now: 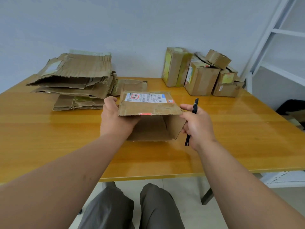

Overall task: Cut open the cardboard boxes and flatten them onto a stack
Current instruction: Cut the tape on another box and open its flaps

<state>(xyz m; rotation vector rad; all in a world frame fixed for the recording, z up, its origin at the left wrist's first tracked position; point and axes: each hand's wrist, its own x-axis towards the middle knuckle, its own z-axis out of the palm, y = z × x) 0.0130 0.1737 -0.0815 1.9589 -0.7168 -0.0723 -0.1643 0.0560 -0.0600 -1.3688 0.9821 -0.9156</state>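
An opened cardboard box (149, 104) with a white shipping label on top lies in the middle of the table, its open end facing me. My left hand (115, 118) grips its left side, thumb on top. My right hand (197, 124) holds a black utility knife (192, 121) upright and touches the box's right wall with its fingers. A stack of flattened cardboard (74, 80) sits at the back left. Several taped, closed boxes (199, 75) stand at the back right against the wall.
The yellow wooden table (66, 146) has its front edge just above my knees. A white metal shelf frame (280, 47) rises at the right. A dark object (292, 106) lies on the floor past the table's right edge.
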